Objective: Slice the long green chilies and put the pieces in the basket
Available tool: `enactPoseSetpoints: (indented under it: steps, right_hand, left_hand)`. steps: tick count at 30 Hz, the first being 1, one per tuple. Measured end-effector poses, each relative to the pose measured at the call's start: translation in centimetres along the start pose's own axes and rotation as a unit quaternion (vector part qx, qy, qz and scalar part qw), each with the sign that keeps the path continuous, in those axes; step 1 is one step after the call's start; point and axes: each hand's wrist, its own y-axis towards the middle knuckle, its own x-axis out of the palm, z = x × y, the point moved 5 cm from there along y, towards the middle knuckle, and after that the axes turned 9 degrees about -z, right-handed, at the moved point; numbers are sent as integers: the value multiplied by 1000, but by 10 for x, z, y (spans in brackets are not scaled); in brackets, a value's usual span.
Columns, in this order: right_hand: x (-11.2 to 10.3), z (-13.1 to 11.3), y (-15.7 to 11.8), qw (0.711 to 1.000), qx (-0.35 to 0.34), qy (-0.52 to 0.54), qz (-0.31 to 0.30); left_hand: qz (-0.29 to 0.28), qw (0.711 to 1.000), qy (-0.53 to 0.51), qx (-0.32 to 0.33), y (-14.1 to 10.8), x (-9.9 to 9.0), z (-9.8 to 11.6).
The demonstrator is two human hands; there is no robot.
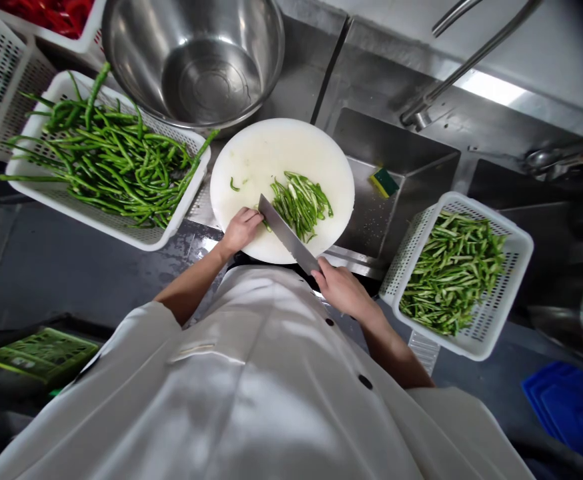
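Looks like commercial kitchen: steel sink (421, 193) with tap (471, 65), wide metal bowl (211, 77), round chopping board (281, 147), knife (288, 236), white baskets (510, 280) heaped with green vegetables (451, 273), buttoned white jacket (241, 387).

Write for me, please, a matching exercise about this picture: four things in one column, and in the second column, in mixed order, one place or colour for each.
Things
1. knife
2. sponge
3. whole green vegetables
4. round cutting board

Places and colours
A. in the white basket at the left
B. white
C. in the right hand
D. in the sink

Right pairs: 1-C, 2-D, 3-A, 4-B
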Motion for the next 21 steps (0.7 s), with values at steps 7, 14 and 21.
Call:
enactPoseSetpoints:
  steps: [7,14,21]
  right_hand:
    - [-2,-13,57,995,-40,70,59]
    - [12,11,27,996,-63,46,38]
    - [14,10,39,992,2,117,41]
  left_hand:
    - [2,999,-12,50,-3,-6,5]
    - [36,995,50,-73,17,-56,-77]
    - [-25,997,61,26,17,-31,-54]
